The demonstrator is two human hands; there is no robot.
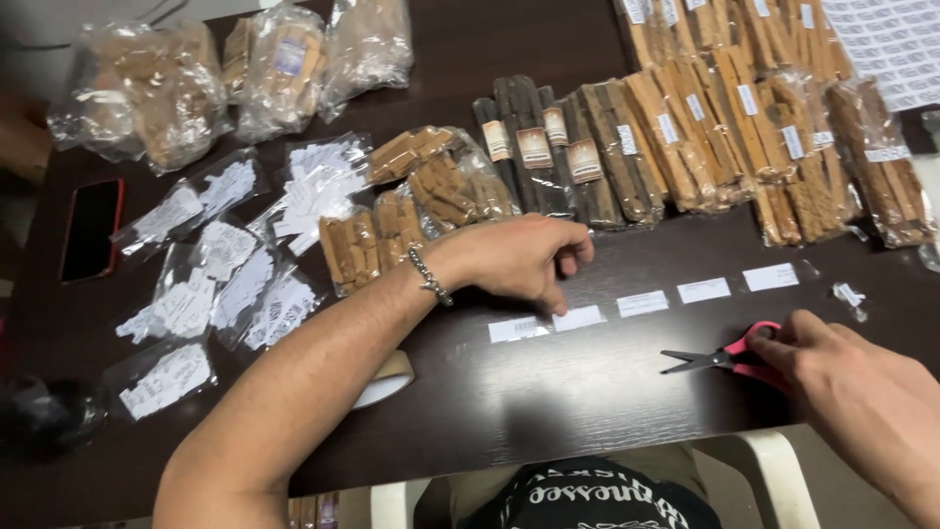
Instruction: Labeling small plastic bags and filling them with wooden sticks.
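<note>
Head camera looks down on a dark table [548, 392]. Many packs of brown sticks [725, 127] lie along the far side, and lots of them already wear a small sticker. Some clear bags of treats [411, 211] in the middle show no sticker that I can see, so there looks to be more sticking left. Little bags of white labels [215, 284] wait on the left. A clear strip of labels [646, 302] lies flat near the front edge. The left hand [519, 260] presses down on one end of it, fingers curled. The right hand [862, 392] grips red scissors [729, 358], blades nearly shut, just below the strip. It looks uncut so far.
</note>
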